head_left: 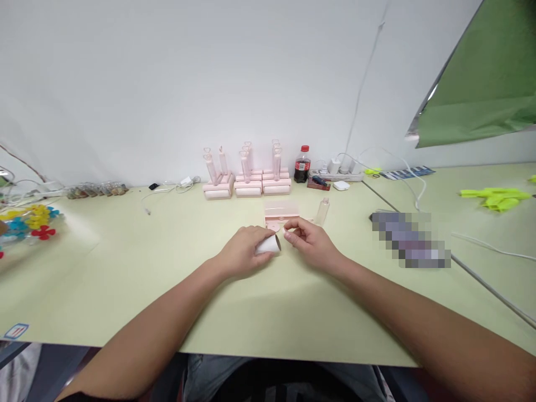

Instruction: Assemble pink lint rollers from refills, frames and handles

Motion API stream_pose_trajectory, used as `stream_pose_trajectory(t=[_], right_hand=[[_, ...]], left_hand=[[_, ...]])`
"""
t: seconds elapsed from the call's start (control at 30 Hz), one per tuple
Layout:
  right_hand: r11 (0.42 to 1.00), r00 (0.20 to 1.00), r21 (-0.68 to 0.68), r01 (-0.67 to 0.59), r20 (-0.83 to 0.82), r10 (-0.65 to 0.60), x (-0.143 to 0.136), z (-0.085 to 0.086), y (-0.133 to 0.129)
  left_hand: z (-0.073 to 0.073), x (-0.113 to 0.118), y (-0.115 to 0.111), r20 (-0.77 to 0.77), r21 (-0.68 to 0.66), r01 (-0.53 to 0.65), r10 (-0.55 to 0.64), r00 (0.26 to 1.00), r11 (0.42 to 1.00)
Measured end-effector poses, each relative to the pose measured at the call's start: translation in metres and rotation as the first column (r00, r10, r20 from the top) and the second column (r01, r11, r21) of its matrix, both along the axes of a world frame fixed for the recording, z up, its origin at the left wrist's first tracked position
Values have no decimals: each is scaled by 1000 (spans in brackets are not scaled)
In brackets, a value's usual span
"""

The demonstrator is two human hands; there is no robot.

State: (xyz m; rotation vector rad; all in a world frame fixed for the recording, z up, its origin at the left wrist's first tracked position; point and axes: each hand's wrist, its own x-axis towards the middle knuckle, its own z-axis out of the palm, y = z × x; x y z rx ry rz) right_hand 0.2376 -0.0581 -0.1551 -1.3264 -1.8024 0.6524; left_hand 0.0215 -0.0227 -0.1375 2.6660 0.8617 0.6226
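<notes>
My left hand [242,251] is wrapped round a white paper roll [267,245], whose open brown end faces right. Just right of it, my right hand [307,241] pinches a small pale piece [285,230], too small for me to name. Beyond both hands lies a pink lint roller cover [281,209] with a clear front. A round pink part [273,226] lies at its near side, partly hidden. The clear pink handle [322,211] stands or leans behind my right hand; I cannot tell which.
Several assembled pink lint rollers [248,184] stand by the wall, beside a cola bottle [302,165]. A power strip [341,176] with cables is further right. A blurred dark object [408,237] and yellow-green plastic parts [496,197] lie right; colourful flower-shaped pieces [31,223] lie left.
</notes>
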Motion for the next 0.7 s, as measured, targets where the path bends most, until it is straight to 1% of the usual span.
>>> stream_pose_trajectory(t=[0.03,0.07,0.1,0.23,0.33,0.43,0.6,0.7], right_hand=[[999,994,-1,-35,-99,35,-1,-1,-2],[998,987,3,-61,-149,61,-3,-1,-5],[997,984,9,-74,-165,74,-4,-2,-7],[997,994,76,-33,-100,41,-7,0,-14],[992,998,122,-27,-60,34,-8,3,-16],[990,999,136,-27,-32,31,-9,6,-18],[995,999,102,-16,-43,20,-8,5,-17],[988,995,150,-39,-88,53,-7,2,-15]], left_hand=[[0,1,-1,12,10,12,-12,1000,1000],[0,1,-2,27,18,20,-21,999,1000],[0,2,-3,44,25,27,-28,999,999],[1,3,-6,116,32,40,-43,992,999],[0,4,-6,169,47,48,-55,984,998],[-1,4,-6,179,65,63,-73,981,996],[-2,4,-6,189,53,69,-78,979,996],[-1,4,-7,235,11,38,-40,971,999]])
